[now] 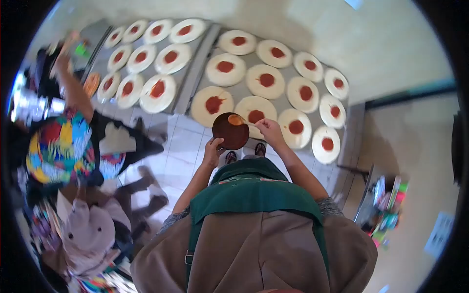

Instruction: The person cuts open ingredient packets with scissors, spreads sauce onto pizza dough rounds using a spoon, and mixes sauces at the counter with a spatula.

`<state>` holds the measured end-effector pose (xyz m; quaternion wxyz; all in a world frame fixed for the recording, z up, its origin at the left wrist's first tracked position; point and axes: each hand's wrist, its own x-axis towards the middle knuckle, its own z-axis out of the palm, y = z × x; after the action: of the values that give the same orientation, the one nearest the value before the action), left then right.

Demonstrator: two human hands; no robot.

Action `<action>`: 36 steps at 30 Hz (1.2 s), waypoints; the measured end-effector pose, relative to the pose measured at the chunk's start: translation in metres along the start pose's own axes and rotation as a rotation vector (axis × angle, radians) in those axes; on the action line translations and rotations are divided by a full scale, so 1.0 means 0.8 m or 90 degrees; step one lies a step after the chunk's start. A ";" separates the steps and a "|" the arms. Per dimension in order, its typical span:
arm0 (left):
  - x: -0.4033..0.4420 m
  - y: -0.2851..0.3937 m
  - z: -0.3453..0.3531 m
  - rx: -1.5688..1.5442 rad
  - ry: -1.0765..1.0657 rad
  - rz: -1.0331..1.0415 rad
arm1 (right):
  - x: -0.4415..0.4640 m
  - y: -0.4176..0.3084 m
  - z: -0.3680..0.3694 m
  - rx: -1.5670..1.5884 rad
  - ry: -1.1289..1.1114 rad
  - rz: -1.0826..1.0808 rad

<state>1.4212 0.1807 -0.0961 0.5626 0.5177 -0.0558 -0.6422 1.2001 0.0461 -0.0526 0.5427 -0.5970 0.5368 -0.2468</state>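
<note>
My left hand [213,150] grips the edge of a dark reddish-brown bowl [229,139], held in front of my green apron. In my right hand [269,132] is the handle of a spoon, and its orange-coated head [235,120] lies over the bowl's far part. Both are at the near edge of a table. Close to them lie pale dough rounds with red sauce in their middles, among them one round [223,101] just beyond the bowl and another [244,105] by the spoon. How full the bowl is I cannot make out.
A second table [181,93] to the left carries several more sauced dough rounds. People stand at the left, one in a colourful patterned garment [63,149]. Assorted packages [388,200] sit on a surface at the right, and a wall [371,44] runs behind the tables.
</note>
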 end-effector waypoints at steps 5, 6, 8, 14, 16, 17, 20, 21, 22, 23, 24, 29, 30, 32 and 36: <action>0.025 -0.030 0.090 0.139 -0.232 -0.063 | -0.127 0.002 -0.076 -0.311 0.186 -0.066; 0.022 -0.039 0.116 0.115 -0.239 -0.094 | -0.159 -0.013 -0.102 -0.345 0.260 -0.081; 0.009 -0.058 0.174 0.094 -0.374 -0.157 | -0.226 -0.025 -0.152 -0.390 0.410 -0.055; -0.056 -0.177 0.335 0.194 -0.479 -0.256 | -0.404 0.089 -0.289 -0.292 0.658 0.075; -0.076 -0.224 0.381 0.233 -0.529 -0.300 | -0.468 0.130 -0.311 -0.192 0.698 0.196; -0.089 -0.255 0.406 0.251 -0.548 -0.321 | -0.506 0.150 -0.326 -0.132 0.708 0.256; -0.137 -0.350 0.476 0.267 -0.582 -0.368 | -0.607 0.220 -0.352 -0.118 0.740 0.312; -0.151 -0.376 0.500 0.268 -0.599 -0.380 | -0.637 0.222 -0.363 -0.072 0.733 0.356; -0.150 -0.413 0.518 0.287 -0.575 -0.409 | -0.663 0.230 -0.371 -0.078 0.735 0.392; -0.147 -0.446 0.536 0.309 -0.588 -0.434 | -0.685 0.238 -0.381 -0.088 0.736 0.429; -0.153 -0.477 0.555 0.327 -0.599 -0.460 | -0.702 0.245 -0.391 -0.069 0.756 0.437; -0.183 -0.619 0.663 0.409 -0.674 -0.561 | -0.760 0.280 -0.429 -0.009 0.796 0.466; -0.206 -0.635 0.688 0.421 -0.660 -0.569 | -0.766 0.285 -0.439 0.000 0.796 0.464; -0.222 -0.685 0.731 0.492 -0.643 -0.571 | -0.776 0.302 -0.463 0.019 0.798 0.459; -0.224 -0.809 0.811 0.579 -0.807 -0.592 | -0.800 0.345 -0.523 0.050 0.813 0.503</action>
<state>0.4887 0.2231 -0.1148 -0.1484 0.2095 -0.3884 -0.8850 0.5372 0.5130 0.0009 0.1945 -0.0810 0.9123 -0.3512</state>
